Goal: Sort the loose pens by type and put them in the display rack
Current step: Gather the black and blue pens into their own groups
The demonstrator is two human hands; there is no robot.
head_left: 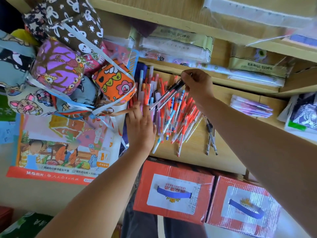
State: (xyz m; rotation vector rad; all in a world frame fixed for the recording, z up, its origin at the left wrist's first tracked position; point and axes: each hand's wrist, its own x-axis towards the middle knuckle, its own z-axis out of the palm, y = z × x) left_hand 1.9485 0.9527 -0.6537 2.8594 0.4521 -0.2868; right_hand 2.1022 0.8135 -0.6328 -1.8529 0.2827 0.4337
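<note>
— Fingers (187,75) of the right hand (197,85): what do I log?

— From my remote seat I read them as curled together, pinching two clear black-capped pens (169,95) at their upper ends. The pens hang tilted over the heap, with the low tips ending just beside the other hand's fingertips.

— And the left hand (140,125)?

— Its fingers (137,109) are straight and slightly spread, lying flat on the left edge of the loose pens (178,115). They grip nothing. One digit points left, away from the heap.

— Where does the heap lie?

— It lies under and between both sets of fingers, on a pale wooden shelf board (193,148). Most have orange-red caps, and some are blue, white or purple. They lie crossed and unsorted. A few dark pens (210,134) lie apart from the heap, on the board below the right fingers and under that forearm.

— What is around them, and what crowds in?

— Left of the left fingers, a tied bundle of fabric pencil cases (68,66) presses against the heap's edge. The orange one is nearest, and its ribbons trail toward the fingertips. Below the bundle lies a printed pack (63,145). Beyond the right fingers, on the next shelf up, there are ruler packets (175,42) in clear sleeves. Nearer me than the board stand two red boxes (173,191) with blue handles. The right forearm crosses the board's right part and hides some of it.
</note>
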